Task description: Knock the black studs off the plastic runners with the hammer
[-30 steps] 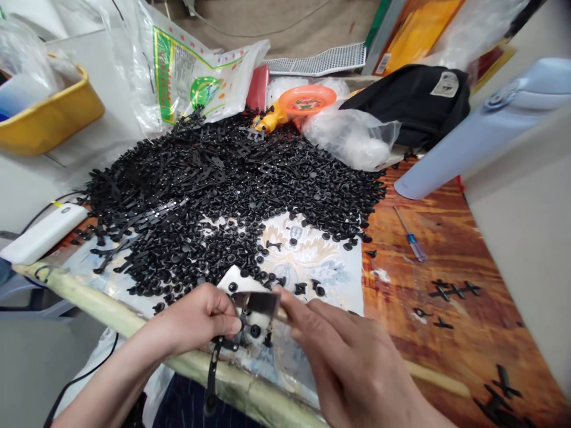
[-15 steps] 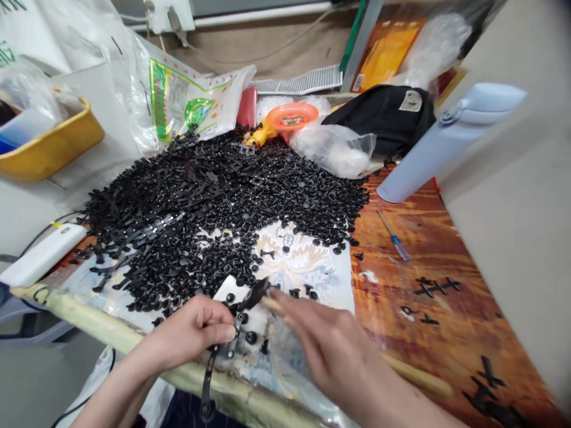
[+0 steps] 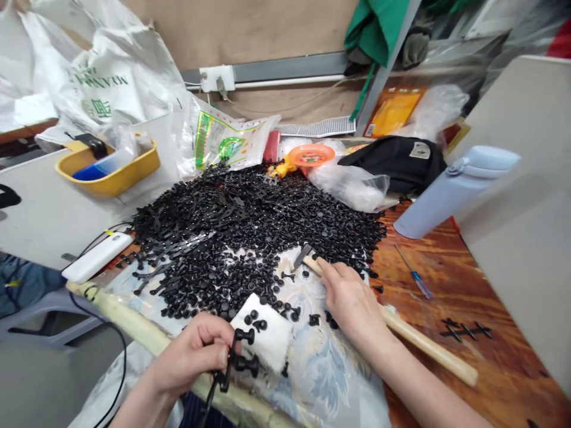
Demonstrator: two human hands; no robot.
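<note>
My left hand (image 3: 203, 351) pinches a black strip with knob-like plastic pieces (image 3: 243, 362) on it, held up over the near edge of the work surface. Behind it lies a white block (image 3: 263, 333) with several small black pieces resting on top. My right hand (image 3: 352, 294) is closed around the wooden handle of a hammer (image 3: 426, 348), near its dark head, on the patterned cloth to the right of the block. Beyond both hands spreads a large heap of small black parts (image 3: 250, 220).
A screwdriver (image 3: 419, 282) and joined black pieces (image 3: 466, 330) lie on the brown wooden table at right. A light blue bottle (image 3: 455, 190) stands tilted in view. A white oblong device (image 3: 98, 257) and a yellow basket (image 3: 113, 184) are at left. A pale pole (image 3: 120, 318) runs along the front edge.
The hammer has moved from over the block to the right and away, with my right hand. My left hand has lifted the black strip off the block. The view has tilted up.
</note>
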